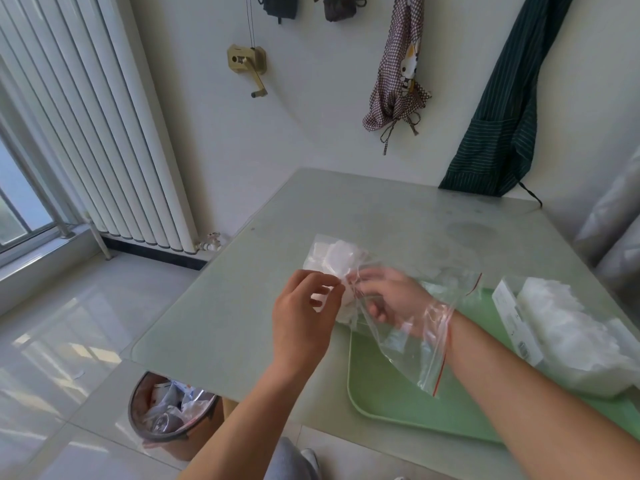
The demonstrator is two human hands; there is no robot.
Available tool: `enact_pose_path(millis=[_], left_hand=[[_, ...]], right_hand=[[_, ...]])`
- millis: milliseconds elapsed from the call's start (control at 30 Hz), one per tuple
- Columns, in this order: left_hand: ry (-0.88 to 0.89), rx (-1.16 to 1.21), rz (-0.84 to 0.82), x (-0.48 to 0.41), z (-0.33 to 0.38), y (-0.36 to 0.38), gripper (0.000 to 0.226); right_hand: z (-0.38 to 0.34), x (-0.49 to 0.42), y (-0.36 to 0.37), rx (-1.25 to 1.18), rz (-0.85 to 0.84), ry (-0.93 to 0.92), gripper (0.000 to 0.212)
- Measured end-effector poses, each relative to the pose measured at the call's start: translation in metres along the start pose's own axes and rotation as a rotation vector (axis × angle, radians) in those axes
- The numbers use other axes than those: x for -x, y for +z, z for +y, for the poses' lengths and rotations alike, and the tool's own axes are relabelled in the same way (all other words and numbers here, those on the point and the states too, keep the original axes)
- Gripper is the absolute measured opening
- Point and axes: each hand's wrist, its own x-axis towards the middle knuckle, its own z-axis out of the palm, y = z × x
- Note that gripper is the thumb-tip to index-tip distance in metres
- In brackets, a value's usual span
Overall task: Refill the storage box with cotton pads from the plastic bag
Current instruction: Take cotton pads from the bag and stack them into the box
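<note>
A clear plastic bag with a red zip strip lies across the table and the green tray. My right hand is inside it up to the wrist, its blurred fingers closing on the white cotton pads bunched at the bag's far end. From outside, my left hand pinches the bag's film beside those pads. At the right, on the tray, stands a clear storage box with a paper label and white pads in it.
The pale green table stands against a white wall with a checked apron and a dark striped apron hanging on it. A waste bin sits on the floor below the table's near-left corner. A white radiator lines the left wall.
</note>
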Motion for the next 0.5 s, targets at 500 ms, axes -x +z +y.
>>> enact_pose_path(millis=[500], left_hand=[[-0.210,0.228,-0.094,-0.002,-0.001,-0.017,0.016]], right_hand=[[-0.005,0.001,0.016,0.034,0.043,-0.051,0.022]])
